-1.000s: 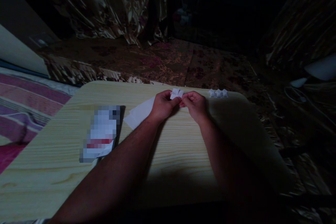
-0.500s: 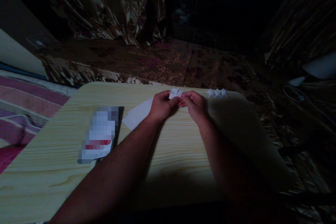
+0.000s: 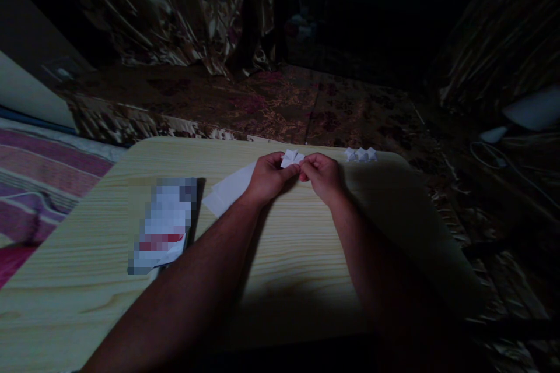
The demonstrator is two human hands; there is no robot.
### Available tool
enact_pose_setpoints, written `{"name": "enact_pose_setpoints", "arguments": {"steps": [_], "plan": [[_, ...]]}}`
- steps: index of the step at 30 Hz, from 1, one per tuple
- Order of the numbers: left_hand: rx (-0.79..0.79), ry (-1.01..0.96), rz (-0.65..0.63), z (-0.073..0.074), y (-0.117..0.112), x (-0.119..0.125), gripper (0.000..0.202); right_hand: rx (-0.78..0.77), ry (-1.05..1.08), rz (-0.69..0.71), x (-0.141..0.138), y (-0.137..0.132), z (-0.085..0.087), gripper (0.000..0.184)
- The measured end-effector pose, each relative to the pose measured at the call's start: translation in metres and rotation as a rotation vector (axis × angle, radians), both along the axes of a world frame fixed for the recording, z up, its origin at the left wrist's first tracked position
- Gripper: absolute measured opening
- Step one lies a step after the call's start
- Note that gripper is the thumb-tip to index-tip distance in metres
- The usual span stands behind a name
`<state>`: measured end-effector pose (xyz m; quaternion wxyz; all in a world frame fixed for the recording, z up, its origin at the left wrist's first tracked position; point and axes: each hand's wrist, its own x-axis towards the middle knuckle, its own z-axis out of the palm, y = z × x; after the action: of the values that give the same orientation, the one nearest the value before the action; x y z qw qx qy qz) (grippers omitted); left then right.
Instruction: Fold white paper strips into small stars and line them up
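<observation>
A small folded piece of white paper (image 3: 291, 158), shaped like a star or flower with creases meeting at its middle, is held up between my two hands over the far part of the table. My left hand (image 3: 270, 176) pinches its left and lower edge, thumb in front. The fingertips of my right hand (image 3: 321, 173) are closed on its right edge. White paper sheets (image 3: 227, 190) lie flat just left of my left hand, partly behind it. To the right, three small folded paper stars (image 3: 361, 155) sit in a row near the table's far edge.
The light wooden table (image 3: 289, 256) has a blurred-out flat object (image 3: 168, 218) on its left, beside my left forearm. A striped bedspread (image 3: 39, 169) is at the left. Behind the table is a patterned cloth-covered ledge (image 3: 262, 99); a white lamp-like object (image 3: 534, 109) stands far right.
The folded paper has turned slightly and its flaps look flatter and more spread. My right fingers have drawn in closer on its right edge. My left hand has hardly moved.
</observation>
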<state>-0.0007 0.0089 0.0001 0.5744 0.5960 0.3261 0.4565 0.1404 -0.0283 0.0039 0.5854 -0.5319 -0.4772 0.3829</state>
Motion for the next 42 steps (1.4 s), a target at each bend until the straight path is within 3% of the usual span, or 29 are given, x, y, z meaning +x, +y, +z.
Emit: {"name": "enact_pose_setpoints", "arguments": {"steps": [15, 25, 42], "plan": [[-0.025, 0.038, 0.047, 0.002, -0.002, -0.001, 0.036, 0.022, -0.017, 0.066, 0.003, -0.001, -0.005, 0.022], [-0.080, -0.071, 0.051, 0.003, 0.000, 0.001, 0.031, 0.013, 0.129, 0.068, -0.003, -0.005, 0.006, 0.023], [-0.088, -0.085, 0.039, 0.002, -0.001, 0.001, 0.030, 0.029, 0.041, 0.011, -0.005, 0.000, -0.005, 0.016]]}}
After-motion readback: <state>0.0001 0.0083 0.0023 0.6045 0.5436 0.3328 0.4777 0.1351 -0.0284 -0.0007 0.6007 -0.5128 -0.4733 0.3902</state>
